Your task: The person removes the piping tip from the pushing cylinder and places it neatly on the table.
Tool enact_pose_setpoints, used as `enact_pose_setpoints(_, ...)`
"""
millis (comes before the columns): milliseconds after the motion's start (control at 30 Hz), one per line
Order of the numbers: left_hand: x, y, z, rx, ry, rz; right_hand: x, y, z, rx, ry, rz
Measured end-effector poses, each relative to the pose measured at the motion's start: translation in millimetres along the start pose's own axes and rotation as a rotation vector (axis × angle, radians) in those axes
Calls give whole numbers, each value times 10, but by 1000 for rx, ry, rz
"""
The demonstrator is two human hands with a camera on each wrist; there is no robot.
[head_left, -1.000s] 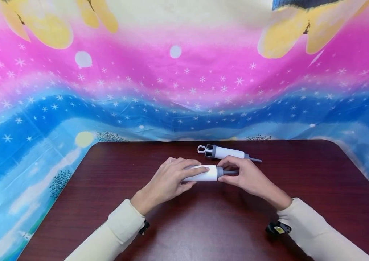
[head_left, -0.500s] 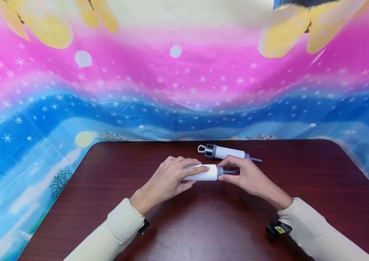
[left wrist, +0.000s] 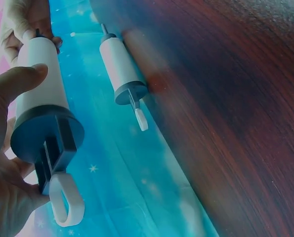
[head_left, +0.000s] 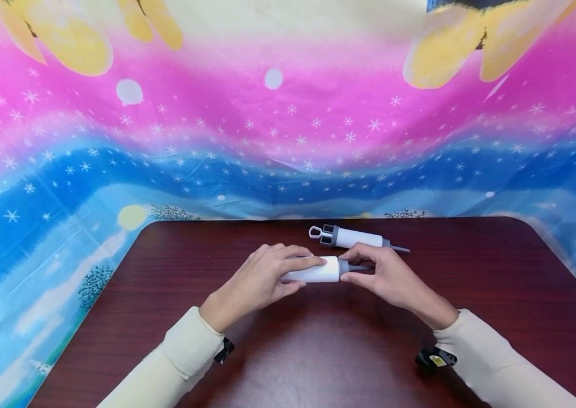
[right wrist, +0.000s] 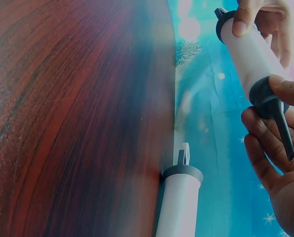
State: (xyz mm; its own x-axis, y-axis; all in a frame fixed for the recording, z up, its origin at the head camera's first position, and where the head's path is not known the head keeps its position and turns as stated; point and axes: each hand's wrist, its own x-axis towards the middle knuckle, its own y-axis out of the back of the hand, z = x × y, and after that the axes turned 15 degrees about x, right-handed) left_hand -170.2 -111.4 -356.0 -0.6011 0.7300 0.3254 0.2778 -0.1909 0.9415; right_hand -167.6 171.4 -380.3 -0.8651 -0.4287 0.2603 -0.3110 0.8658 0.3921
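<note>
A white balloon hand pump (head_left: pixel 313 270) with dark grey end caps lies crosswise between both hands. My left hand (head_left: pixel 259 277) grips its barrel near the handle end, thumb along the side. In the left wrist view the pump's white loop handle (left wrist: pixel 67 200) sits close to the grey cap. My right hand (head_left: pixel 389 277) pinches the grey nozzle cap (right wrist: pixel 263 94) between thumb and fingers. The thin tapered nozzle (right wrist: pixel 283 131) points out past the fingers in the right wrist view. Whether the held pump touches the table cannot be seen.
A second balloon pump (head_left: pixel 359 238) of the same kind lies just behind the hands, nozzle to the right. Both rest over a dark red-brown table (head_left: pixel 318 351). A colourful printed cloth (head_left: pixel 267 141) hangs behind the table's far edge.
Hardly anything differs. My left hand and wrist have shifted very slightly to the left; the right hand keeps its pinch on the nozzle cap.
</note>
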Motion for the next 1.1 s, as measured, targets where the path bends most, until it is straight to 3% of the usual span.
enact_pose_setpoints(400,16,71,-9,-172,91,-157,-45,-24,-16,-47,30,-8)
enact_pose_setpoints(733,36,83,-56,-340,122,-194,-50,-70,-20,-130,201,25)
enact_pose_setpoints(867,43,82,-59,-351,128,-202,-60,-85,-20,-142,231,38)
enact_pose_setpoints(1100,33,47,-49,-286,107,-181,-60,-49,0,-123,160,21)
